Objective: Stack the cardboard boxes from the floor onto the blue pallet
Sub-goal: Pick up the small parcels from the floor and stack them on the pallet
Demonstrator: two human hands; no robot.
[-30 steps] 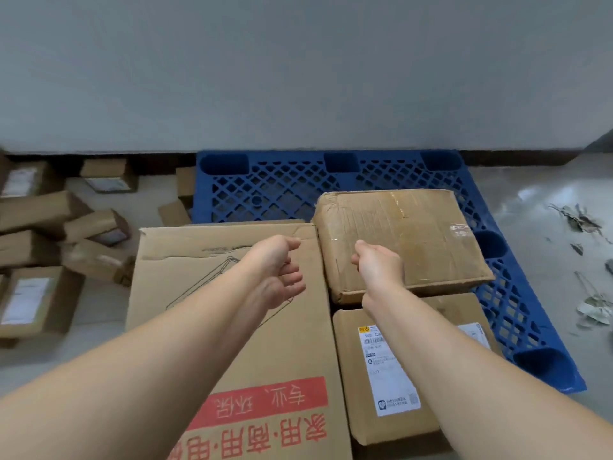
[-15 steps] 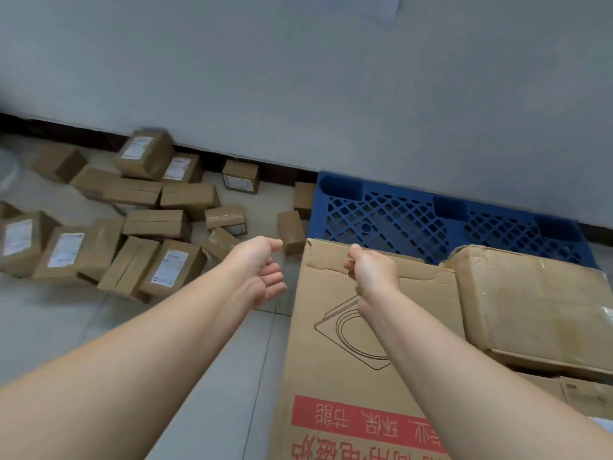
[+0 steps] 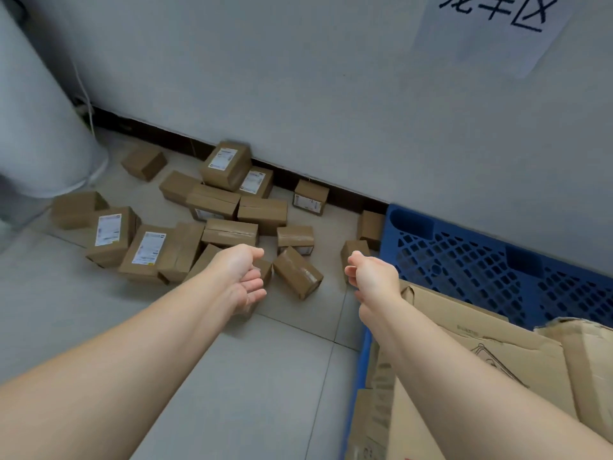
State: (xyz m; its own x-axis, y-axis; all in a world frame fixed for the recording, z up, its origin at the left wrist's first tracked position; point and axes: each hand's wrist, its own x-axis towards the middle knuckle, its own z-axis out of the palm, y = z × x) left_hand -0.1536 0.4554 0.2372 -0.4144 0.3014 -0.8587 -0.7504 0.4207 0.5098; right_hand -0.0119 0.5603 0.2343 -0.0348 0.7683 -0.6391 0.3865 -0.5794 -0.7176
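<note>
Several small cardboard boxes (image 3: pixel 229 232) lie scattered on the tiled floor by the wall, some with white labels. The blue pallet (image 3: pixel 464 260) sits at the right against the wall, with a large flat printed cardboard box (image 3: pixel 464 360) and another worn box (image 3: pixel 590 360) on it. My left hand (image 3: pixel 243 277) hovers over the floor in front of the pile, fingers loosely curled, holding nothing. My right hand (image 3: pixel 373 277) hangs near the pallet's left corner, also loosely curled and empty. A small box (image 3: pixel 297 272) lies between the two hands.
A grey wall runs behind with a dark skirting strip and a paper sign (image 3: pixel 497 24) at the upper right. A pale round column or drum (image 3: pixel 39 127) stands at the far left. Bare floor tiles (image 3: pixel 248 393) lie below my arms.
The view has swung left from the pallet toward the pile of small boxes. Both empty hands have moved off the pallet's boxes and now hover over the floor.
</note>
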